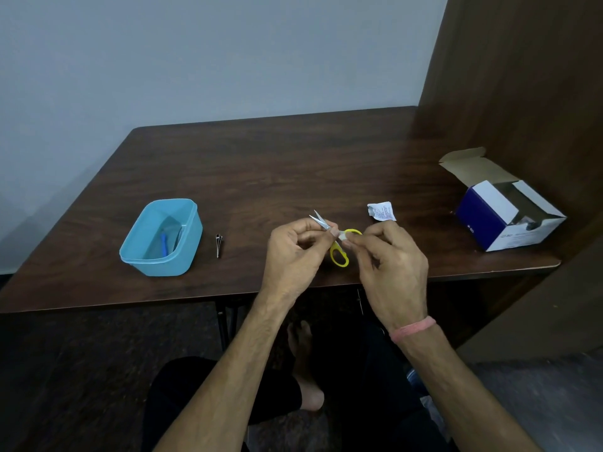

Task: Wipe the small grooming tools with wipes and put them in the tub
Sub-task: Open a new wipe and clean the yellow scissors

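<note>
Yellow-handled scissors [336,243] are gripped at table centre by the left hand [293,252] and rubbed with a wipe [342,235] pinched in the right hand [391,256]. At nine o'clock, the tub [143,256] already holds tools; tweezers [218,244] beside it remain unwiped.

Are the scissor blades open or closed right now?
Open. The yellow-handled scissors show two separate blade tips diverging above the left hand, which holds them; the right hand pinches a small wipe at the pivot.

Left hand [293,252] holding yellow scissors [337,247], right hand [391,259] pinching wipe [342,235]
</note>
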